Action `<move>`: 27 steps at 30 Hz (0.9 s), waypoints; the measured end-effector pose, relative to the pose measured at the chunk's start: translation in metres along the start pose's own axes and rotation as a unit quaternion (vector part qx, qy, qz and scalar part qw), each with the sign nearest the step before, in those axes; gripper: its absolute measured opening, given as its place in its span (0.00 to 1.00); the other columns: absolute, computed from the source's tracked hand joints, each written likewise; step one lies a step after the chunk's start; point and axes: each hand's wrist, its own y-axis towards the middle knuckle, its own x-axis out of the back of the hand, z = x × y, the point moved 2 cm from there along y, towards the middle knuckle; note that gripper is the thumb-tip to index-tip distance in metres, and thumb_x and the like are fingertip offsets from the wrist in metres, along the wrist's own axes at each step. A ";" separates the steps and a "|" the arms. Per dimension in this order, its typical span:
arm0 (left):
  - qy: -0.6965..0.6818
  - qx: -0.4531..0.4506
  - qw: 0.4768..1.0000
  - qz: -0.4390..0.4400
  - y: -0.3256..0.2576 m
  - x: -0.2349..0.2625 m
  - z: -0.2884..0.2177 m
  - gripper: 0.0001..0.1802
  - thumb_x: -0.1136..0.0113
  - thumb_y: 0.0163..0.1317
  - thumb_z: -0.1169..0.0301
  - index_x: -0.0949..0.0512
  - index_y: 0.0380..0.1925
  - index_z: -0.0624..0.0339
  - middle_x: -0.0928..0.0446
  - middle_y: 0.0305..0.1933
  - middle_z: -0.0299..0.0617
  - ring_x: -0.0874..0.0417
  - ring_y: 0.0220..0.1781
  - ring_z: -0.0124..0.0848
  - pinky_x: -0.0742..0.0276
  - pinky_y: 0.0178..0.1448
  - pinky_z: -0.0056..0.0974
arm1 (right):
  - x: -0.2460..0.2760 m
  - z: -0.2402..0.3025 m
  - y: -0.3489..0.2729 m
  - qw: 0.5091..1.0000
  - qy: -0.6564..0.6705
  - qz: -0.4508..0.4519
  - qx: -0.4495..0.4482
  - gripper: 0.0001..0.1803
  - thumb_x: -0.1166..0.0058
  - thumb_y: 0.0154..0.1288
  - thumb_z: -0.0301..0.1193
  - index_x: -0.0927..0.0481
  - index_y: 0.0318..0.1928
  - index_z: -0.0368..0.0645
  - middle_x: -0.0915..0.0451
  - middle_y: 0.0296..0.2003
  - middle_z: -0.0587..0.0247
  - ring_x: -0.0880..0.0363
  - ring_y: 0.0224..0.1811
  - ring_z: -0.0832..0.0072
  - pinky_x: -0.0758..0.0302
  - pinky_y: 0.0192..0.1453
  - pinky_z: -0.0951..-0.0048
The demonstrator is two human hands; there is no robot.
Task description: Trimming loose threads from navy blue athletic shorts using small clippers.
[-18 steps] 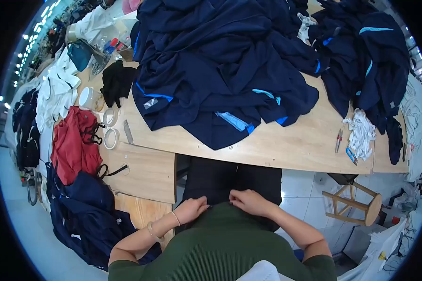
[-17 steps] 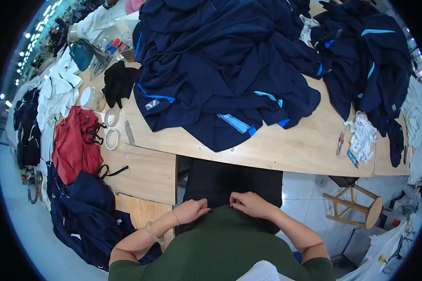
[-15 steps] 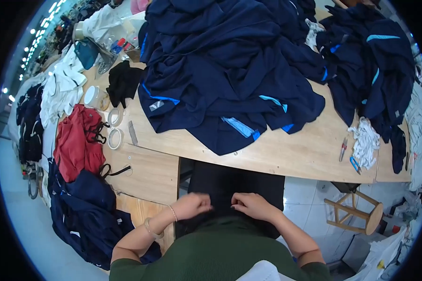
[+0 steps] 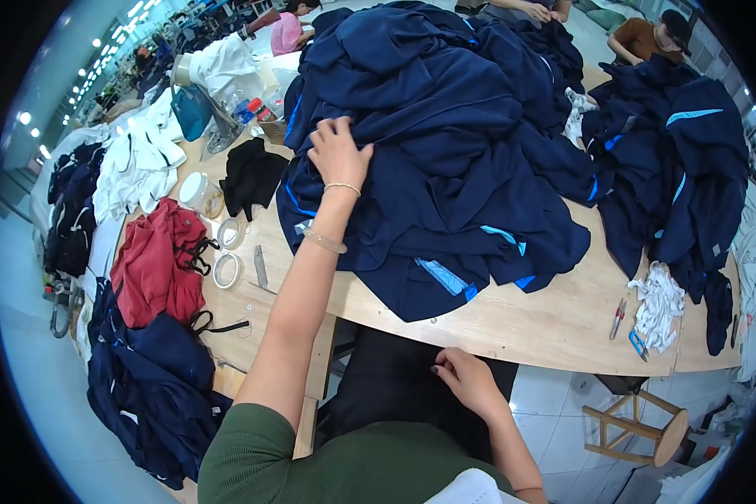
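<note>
left hand (image 4: 340, 154): splayed on navy garment pile (image 4: 445, 168) | right hand (image 4: 469, 378): half-curled over lap (image 4: 386, 378), grip unclear

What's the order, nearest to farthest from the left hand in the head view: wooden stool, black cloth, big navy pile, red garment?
From the left hand:
1. Big navy pile, right under the hand.
2. Black cloth, just left on the table.
3. Red garment, farther left, nearer the person.
4. Wooden stool, lower right, on the floor.
</note>
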 end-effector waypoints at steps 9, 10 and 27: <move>-0.012 0.066 0.984 0.166 -0.056 -0.001 0.075 0.23 0.30 0.54 0.53 0.18 0.44 0.55 0.22 0.47 0.41 0.25 0.55 0.43 0.32 0.55 0.51 | -0.014 -0.026 -0.016 0.999 0.000 0.007 -0.053 0.09 0.40 0.64 0.30 0.22 0.41 0.39 0.20 0.33 0.56 0.20 0.33 0.63 0.24 0.40 0.65; -0.072 0.020 0.986 0.147 -0.057 0.003 0.078 0.20 0.30 0.54 0.55 0.17 0.42 0.54 0.22 0.47 0.40 0.24 0.55 0.41 0.33 0.56 0.50 | -0.012 -0.022 -0.014 0.999 -0.022 0.020 -0.037 0.10 0.40 0.63 0.29 0.22 0.41 0.39 0.20 0.33 0.56 0.20 0.33 0.62 0.24 0.40 0.65; -0.159 -0.168 0.926 0.298 -0.182 0.099 -0.012 0.15 0.32 0.57 0.59 0.19 0.37 0.57 0.20 0.31 0.39 0.21 0.41 0.35 0.40 0.59 0.50 | -0.006 -0.005 -0.020 1.000 0.014 -0.003 -0.017 0.10 0.39 0.63 0.27 0.22 0.43 0.39 0.20 0.32 0.56 0.22 0.31 0.65 0.24 0.38 0.68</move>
